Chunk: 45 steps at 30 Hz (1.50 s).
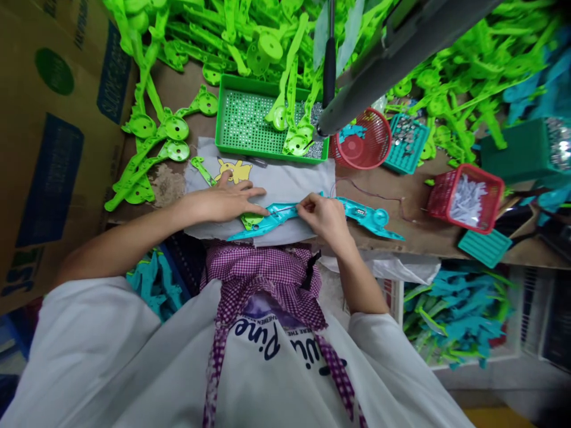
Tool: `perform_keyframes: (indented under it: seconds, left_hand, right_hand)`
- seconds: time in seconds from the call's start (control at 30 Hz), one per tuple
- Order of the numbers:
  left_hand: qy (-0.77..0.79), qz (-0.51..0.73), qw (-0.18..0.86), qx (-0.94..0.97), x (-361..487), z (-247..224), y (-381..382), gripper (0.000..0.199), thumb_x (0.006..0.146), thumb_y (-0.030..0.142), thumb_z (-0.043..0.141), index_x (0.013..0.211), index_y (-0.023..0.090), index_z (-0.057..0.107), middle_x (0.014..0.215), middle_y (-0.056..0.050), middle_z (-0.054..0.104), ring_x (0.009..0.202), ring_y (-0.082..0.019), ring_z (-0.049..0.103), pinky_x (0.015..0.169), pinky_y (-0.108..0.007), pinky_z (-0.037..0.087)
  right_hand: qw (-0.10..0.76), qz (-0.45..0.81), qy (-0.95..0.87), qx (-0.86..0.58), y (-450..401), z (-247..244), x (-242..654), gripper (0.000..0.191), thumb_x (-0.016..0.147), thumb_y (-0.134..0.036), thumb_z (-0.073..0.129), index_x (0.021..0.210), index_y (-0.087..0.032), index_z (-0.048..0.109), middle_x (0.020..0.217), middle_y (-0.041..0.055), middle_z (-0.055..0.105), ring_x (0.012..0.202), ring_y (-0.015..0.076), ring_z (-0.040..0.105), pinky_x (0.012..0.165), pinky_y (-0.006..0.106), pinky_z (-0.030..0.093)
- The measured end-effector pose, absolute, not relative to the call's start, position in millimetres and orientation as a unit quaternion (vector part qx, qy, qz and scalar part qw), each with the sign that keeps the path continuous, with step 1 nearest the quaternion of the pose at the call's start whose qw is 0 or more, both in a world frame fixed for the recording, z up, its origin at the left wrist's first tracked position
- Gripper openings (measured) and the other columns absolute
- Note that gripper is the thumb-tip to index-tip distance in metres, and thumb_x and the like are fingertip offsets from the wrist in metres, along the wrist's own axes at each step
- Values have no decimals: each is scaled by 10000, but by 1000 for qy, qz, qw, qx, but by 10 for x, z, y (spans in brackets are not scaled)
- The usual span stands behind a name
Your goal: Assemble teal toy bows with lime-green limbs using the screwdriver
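A long teal plastic part (281,222) lies across the grey cloth (285,178), and a second teal part (377,219) is at its right. My left hand (225,201) rests over the cloth with its fingers spread, the lower fingertips at the first part's left half. Thumb and fingers of my right hand (325,217) are pinched together over that part's right end. From the pinch a thin purplish cord (284,208) runs left along the part. A small green part (252,220) shows partly under my left hand; another green piece (203,170) lies above it.
Behind the cloth stands a green tray (218,119) of small metal pieces with green parts on it. A red basket (383,142), a teal tray (422,151) and a red bin (499,196) are rightward. An overhead grey tool (392,65) angles down. A carton (66,148) borders the left.
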<state>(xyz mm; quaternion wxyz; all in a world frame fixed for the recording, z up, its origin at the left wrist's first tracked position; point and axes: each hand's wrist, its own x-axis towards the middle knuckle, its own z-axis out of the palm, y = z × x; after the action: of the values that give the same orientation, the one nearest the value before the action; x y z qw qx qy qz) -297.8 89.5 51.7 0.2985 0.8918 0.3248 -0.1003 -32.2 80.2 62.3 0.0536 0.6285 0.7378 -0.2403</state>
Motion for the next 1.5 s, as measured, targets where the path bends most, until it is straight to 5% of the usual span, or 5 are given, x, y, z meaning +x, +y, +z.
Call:
perform_keyframes:
  seconds: [0.5, 0.8, 1.03, 1.3, 1.5]
  left_hand:
    - [336, -41, 327, 882, -3000, 483, 909, 483, 955, 167, 526, 1289, 497, 638, 1496, 20, 530, 1346, -312, 447, 1174, -639, 159]
    - [331, -90, 298, 891, -2966, 579, 906, 626, 927, 37, 438, 1325, 485, 617, 1566, 10, 448, 1369, -327, 434, 1153, -676, 182]
    - [388, 7, 278, 879, -3111, 622, 734, 793, 906, -9, 420, 1479, 539, 404, 1704, 9, 144, 1495, -359, 299, 1152, -687, 190]
    - [613, 187, 199, 741, -3354, 393, 276, 694, 885, 483, 694, 1514, 357, 430, 1613, -112, 296, 1478, -358, 312, 1185, -577, 265]
    - [734, 271, 136, 608, -3431, 203, -46, 297, 947, 442, 618, 1160, 260, 717, 1240, -75, 650, 1208, -256, 572, 1094, -456, 403]
  right_hand:
    - [27, -122, 821, 557, 794, 618, -295, 237, 909, -260, 508, 799, -181, 703, 1218, 128, 616, 1145, 315, 477, 883, 454, 303]
    - [-14, -145, 749, 647, 843, 425, 2, 105, 840, -249, 525, 770, -184, 568, 1077, 111, 609, 1054, 306, 502, 873, 465, 317]
    - [-224, -125, 777, 576, 500, 637, -30, 157, 938, -322, 560, 1020, -213, 637, 1182, 114, 637, 1142, 294, 570, 938, 464, 352]
    - [-183, -252, 891, 331, 474, 330, -831, 339, 1036, -337, 436, 1226, -160, 653, 1285, 162, 676, 1259, 268, 585, 989, 426, 436]
    - [-77, -247, 920, 294, 512, 337, -970, 468, 1037, -417, 396, 1364, -157, 606, 1434, 172, 592, 1272, 289, 556, 1013, 443, 452]
